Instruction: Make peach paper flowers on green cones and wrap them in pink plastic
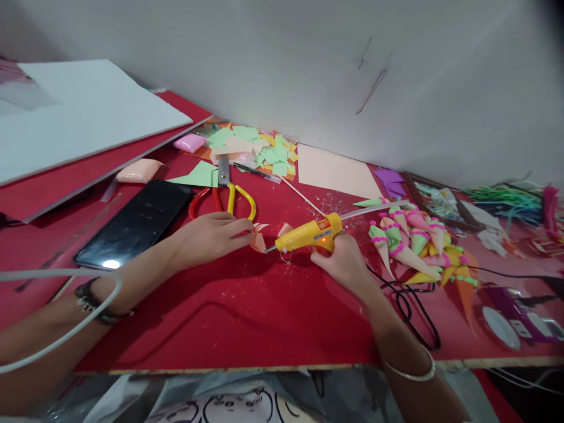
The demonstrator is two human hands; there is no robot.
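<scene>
Head view: the right hand is closed around the handle of a yellow glue gun a little right of the middle of the red table. Its fingers are wrapped tight, with no gap to be seen. The gun lies nearly level, its nozzle pointing left, and a small orange light glows on its side.

The nozzle tip meets a small folded paper piece, pink and red, that lies flat on the table between the two hands. The left hand reaches in from the left with its fingers stretched out and held close together, the tips on the left edge of the paper piece. Whether they pinch it or only press it down cannot be told.

Just beyond the left hand lie scissors with red and yellow handles, and left of them a dark phone. Farther off, by the wall, is a heap of paper scraps, with a peach sheet to its right. Right of the glue gun is a pile of paper cones with coloured trim. A black cord loops near the right wrist.
</scene>
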